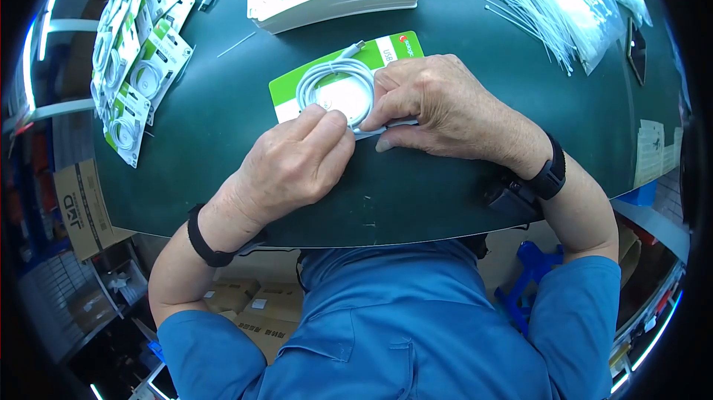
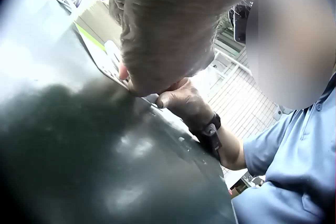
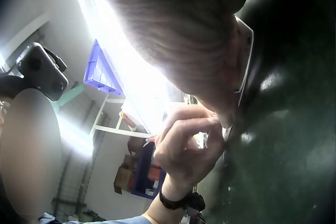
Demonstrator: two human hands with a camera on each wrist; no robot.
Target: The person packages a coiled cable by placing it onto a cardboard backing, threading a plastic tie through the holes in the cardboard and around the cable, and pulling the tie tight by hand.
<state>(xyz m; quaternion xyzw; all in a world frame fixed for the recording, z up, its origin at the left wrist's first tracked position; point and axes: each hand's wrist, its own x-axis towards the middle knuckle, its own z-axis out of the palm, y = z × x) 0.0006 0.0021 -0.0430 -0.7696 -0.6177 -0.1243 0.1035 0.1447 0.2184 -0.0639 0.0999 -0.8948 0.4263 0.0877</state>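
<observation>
A white USB cable (image 1: 306, 84) lies in a round coil on a green and white packaging card (image 1: 285, 89) printed with "USB". Its plug points up at the coil's top. My left hand (image 1: 297, 158) bends its fingertips onto the lower edge of the coil and pinches there. From the right, my right hand (image 1: 453, 106) overlaps the card's corner, its thumb and fingers pinching a thin white strand by the card's near edge. I cannot tell whether this strand is cable or tie. In both wrist views the fingertips meet low over the table, largely hidden by the hands.
A thick stack of cards (image 1: 342, 2) stands behind the work. Several carded cables (image 1: 147, 77) are piled at the left. White cable ties (image 1: 546, 14) in plastic bags lie at the back right, near a phone (image 1: 636, 51). One loose tie (image 1: 236, 44) lies beside the stack.
</observation>
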